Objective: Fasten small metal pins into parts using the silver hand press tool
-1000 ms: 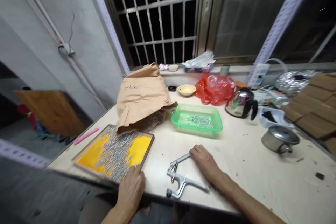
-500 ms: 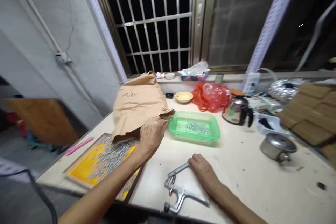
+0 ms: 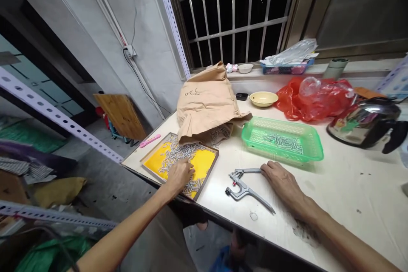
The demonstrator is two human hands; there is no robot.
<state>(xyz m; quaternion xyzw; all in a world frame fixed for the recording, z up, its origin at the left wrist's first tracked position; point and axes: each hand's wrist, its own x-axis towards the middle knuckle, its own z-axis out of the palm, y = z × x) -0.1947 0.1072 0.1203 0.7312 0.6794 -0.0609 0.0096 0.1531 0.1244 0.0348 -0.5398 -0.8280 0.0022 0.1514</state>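
My left hand (image 3: 180, 174) is over the shallow yellow-bottomed tray (image 3: 204, 159), fingers curled down into a pile of small silvery metal pins (image 3: 174, 156). What lies inside those fingers is hidden. My right hand (image 3: 280, 177) rests on the table, its fingers closed at the end of one handle of grey metal hand pliers (image 3: 244, 189). The pliers lie on the tabletop with their handles spread apart. Behind the tray, a brown paper bag (image 3: 205, 102) marked with handwriting has its mouth over the tray's far edge. More pins lie in a green plastic basket (image 3: 315, 146).
A pink tool (image 3: 150, 140) lies left of the tray. Along the back are a pale yellow dish (image 3: 263, 99), a red plastic bag (image 3: 293, 97) and a steel kettle (image 3: 360, 123). The table's front edge (image 3: 219, 216) runs just below the tray and pliers.
My left hand has left the paper bag's mouth and come down to the pins in the tray. My right hand stays at the pliers' handle. The view has turned left and downward.
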